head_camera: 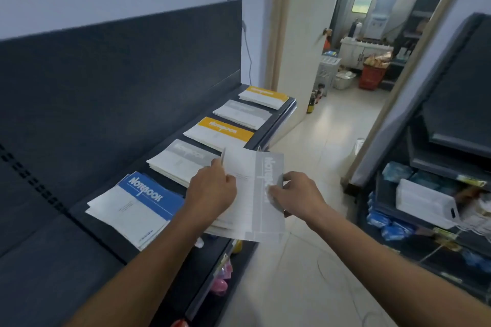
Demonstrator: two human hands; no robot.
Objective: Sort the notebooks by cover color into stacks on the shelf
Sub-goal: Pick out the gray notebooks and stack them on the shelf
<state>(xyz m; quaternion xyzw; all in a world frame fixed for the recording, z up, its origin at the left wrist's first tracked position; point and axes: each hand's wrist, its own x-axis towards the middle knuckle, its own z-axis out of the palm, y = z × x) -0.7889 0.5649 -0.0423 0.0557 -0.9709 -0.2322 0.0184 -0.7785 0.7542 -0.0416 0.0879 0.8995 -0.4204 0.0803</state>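
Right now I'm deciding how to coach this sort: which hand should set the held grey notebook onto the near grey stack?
Left, probably. The left hand grips the grey notebook on the shelf side, right beside the near grey stack. The right hand holds the outer edge, out over the aisle floor.

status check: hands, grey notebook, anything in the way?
Left hand and right hand both grip the grey notebook, above the shelf's front edge. Grey stack beside it, unobstructed.

Paper notebooks (138, 204) with smooth, lightly glossy covers lie on a dark shelf (87, 223) of matt painted metal. Its back panel (119, 82) looks finely textured. The pale floor tiles (332, 125) are smooth and shiny.
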